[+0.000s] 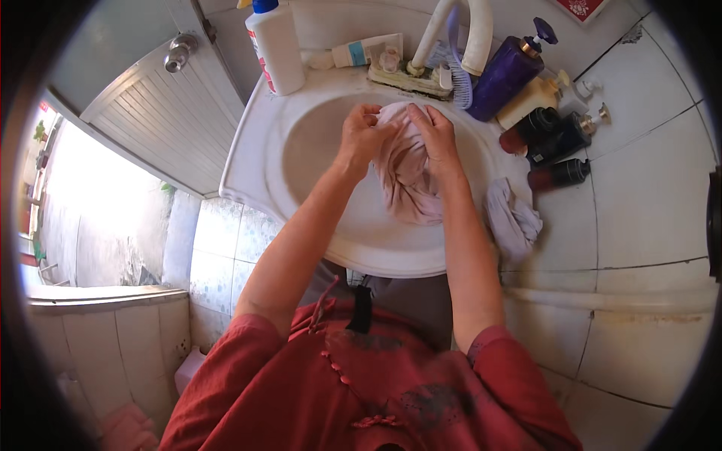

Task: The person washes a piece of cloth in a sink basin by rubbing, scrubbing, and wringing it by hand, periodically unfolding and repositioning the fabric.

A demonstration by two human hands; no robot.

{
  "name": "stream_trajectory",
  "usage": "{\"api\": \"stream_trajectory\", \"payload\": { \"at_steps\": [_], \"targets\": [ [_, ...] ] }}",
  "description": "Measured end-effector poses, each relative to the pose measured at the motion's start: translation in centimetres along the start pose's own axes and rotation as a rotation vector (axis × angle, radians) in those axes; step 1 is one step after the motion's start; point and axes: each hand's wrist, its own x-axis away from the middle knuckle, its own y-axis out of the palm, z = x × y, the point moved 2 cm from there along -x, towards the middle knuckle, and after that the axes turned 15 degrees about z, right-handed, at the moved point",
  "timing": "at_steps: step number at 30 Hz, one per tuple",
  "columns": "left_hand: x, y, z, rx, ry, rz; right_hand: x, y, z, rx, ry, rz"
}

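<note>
A pale pink cloth [403,163], bunched and creased, hangs from both hands over the white washbasin [316,135]. My left hand [364,132] pinches its upper left edge between thumb and fingers. On the upper right, my right hand [434,132] grips the same cloth, thumb on top. The cloth's lower folds hang into the right part of the bowl. Whether they touch the bottom of the bowl I cannot tell.
Behind the bowl stand a white faucet [434,34], a purple hairbrush [459,73] and a white bottle [276,51]. A purple pump bottle [505,76] and several other bottles line the right side. A greyish cloth [512,217] drapes over the basin's right edge. A panelled door [163,107] stands at left.
</note>
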Motion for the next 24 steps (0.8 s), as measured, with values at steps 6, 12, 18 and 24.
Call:
{"api": "stream_trajectory", "payload": {
  "at_steps": [6,12,18,24],
  "targets": [
    [-0.9,-1.5,-1.1,0.043,-0.282,-0.301,-0.5,-0.4,-0.2,-0.351,0.069,0.077],
    [-0.3,-0.3,0.5,0.584,-0.315,-0.071,-0.1,-0.7,-0.2,-0.260,-0.044,0.054],
    [-1.5,-1.1,-4.2,0.627,-0.484,-0.158,7.1,6.9,-1.3,0.436,-0.907,-0.174],
    [2.6,2.1,-4.4,0.424,-0.647,-0.341,0.5,1.0,-0.5,0.741,-0.646,0.308]
  ]
}}
